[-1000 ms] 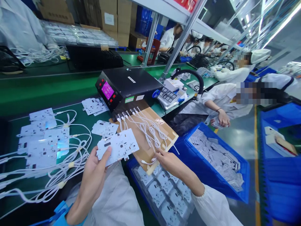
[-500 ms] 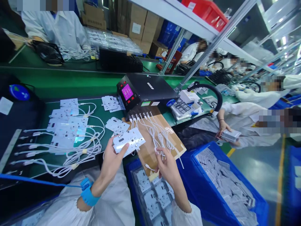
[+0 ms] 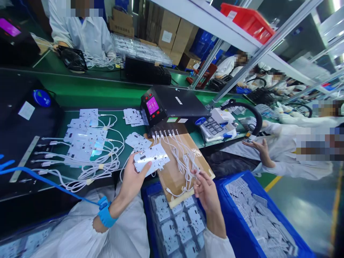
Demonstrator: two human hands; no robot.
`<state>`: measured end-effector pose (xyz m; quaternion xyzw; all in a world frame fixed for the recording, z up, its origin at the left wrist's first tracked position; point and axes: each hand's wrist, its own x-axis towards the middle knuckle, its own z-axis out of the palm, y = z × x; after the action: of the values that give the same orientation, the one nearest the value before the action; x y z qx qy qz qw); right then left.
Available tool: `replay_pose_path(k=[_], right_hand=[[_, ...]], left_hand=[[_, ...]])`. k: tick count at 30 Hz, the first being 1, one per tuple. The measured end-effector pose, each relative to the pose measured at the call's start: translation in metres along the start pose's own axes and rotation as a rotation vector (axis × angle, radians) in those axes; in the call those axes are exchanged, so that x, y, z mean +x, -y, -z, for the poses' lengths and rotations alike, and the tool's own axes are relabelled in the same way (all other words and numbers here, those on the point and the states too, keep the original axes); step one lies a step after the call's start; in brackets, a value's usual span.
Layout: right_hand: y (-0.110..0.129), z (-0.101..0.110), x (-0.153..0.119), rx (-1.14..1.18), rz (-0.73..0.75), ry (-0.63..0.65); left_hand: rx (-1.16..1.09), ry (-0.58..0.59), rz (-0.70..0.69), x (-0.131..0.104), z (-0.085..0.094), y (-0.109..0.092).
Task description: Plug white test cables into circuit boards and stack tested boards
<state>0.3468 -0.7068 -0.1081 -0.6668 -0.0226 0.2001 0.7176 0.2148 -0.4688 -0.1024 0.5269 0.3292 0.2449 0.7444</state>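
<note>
Boards (image 3: 86,143), overlapping at centre left of the frame, with looped leads (image 3: 100,172) on their right. Mid-frame, left hand (image 3: 133,182) clasping the left end of a circuit board (image 3: 152,159), thumb on top, other fingers mostly hidden. Right of centre, right hand (image 3: 208,191) at the cardboard sheet's (image 3: 172,175) edge, thumb and fingertips pinched together on a white cable (image 3: 176,195); blue bin (image 3: 228,206) at lower right.

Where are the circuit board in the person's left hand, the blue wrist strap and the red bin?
Held circuit board (image 3: 153,157): head view, middle of its upper face.
Blue wrist strap (image 3: 107,216): head view, on the band.
Red plastic bin (image 3: 247,24): head view, on its side wall.
</note>
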Motion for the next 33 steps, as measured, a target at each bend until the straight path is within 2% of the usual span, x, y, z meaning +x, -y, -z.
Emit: replay_pose_path(k=[3, 6, 8, 10, 14, 21, 27, 30, 33], right_hand=[[-0.017, -0.031, -0.016, -0.124, 0.124, 0.071], [-0.035, -0.057, -0.027, -0.295, 0.341, 0.143], [-0.044, -0.066, -0.029, -0.402, 0.505, 0.136], [-0.049, -0.07, -0.028, -0.456, 0.606, 0.104], [-0.051, -0.075, -0.026, -0.441, 0.655, 0.06], [-0.05, -0.075, -0.024, -0.487, 0.683, 0.061], [-0.051, -0.073, -0.025, -0.663, 0.813, 0.032], [-0.049, -0.078, -0.029, -0.74, 0.911, -0.017], [-0.05, -0.085, -0.031, -0.727, 0.929, -0.046]], left_hand=[[-0.017, -0.023, 0.0, 0.0, -0.005, 0.004], [-0.024, -0.034, 0.015, -0.002, -0.01, 0.004], [-0.01, -0.038, 0.014, -0.003, -0.012, 0.003], [0.007, -0.051, 0.008, -0.004, -0.013, 0.001], [-0.005, -0.06, 0.016, -0.004, -0.014, 0.001], [0.004, -0.071, 0.02, -0.002, -0.013, 0.005], [0.023, -0.057, 0.006, -0.004, -0.012, 0.008], [0.054, -0.065, -0.036, -0.007, -0.014, 0.009], [0.082, -0.063, -0.068, -0.01, -0.018, 0.008]])
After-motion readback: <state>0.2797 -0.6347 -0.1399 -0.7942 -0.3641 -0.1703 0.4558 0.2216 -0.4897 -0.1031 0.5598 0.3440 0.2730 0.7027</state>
